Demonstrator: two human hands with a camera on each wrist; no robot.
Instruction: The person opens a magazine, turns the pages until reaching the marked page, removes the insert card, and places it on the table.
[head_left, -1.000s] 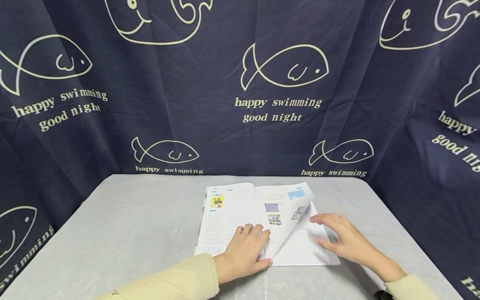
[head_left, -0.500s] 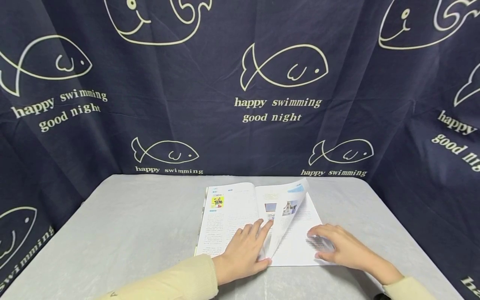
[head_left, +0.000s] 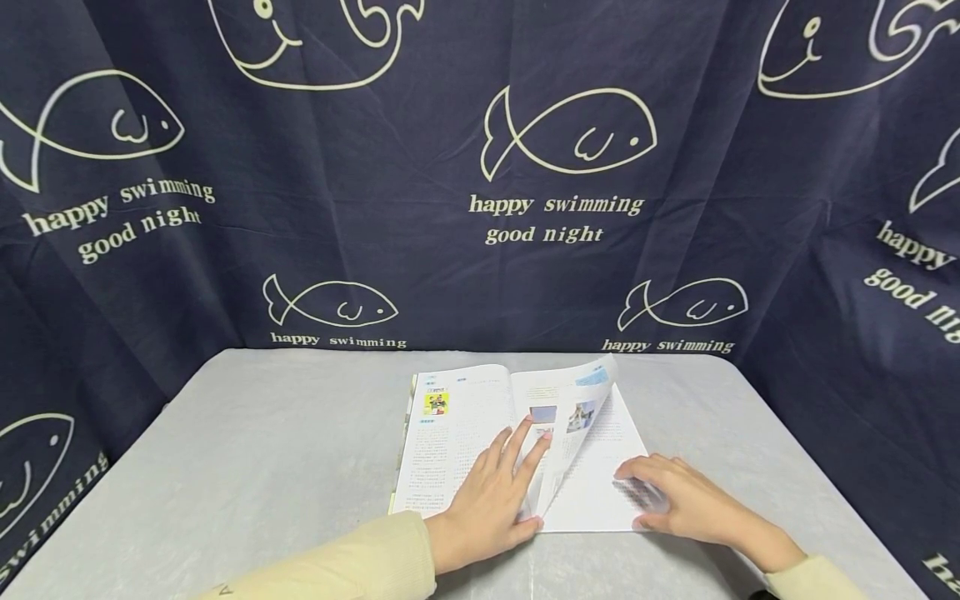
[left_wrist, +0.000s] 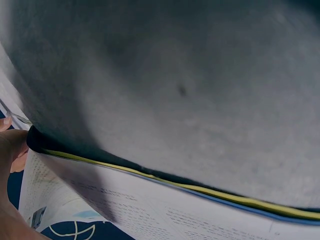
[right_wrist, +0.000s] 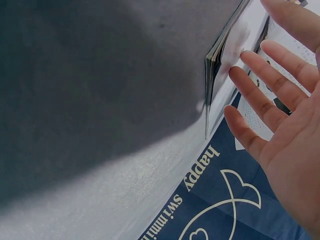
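left hand (head_left: 489, 502): laid on book (head_left: 429, 479), fingers extended | right hand (head_left: 692, 502): held wide by book's near corner, contact unclear | book: spread beneath and between hands | raised page (head_left: 576, 442): curled up between them

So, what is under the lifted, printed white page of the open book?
Under the lifted page, a flat white page shows, with small print. Its left part is covered, so unseen; the right hand hides some of its edge.

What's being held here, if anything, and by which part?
No clear hold shows. The left hand rests on the book near its middle; the right hand is at its lower right corner, where I can't tell whether it pinches anything.
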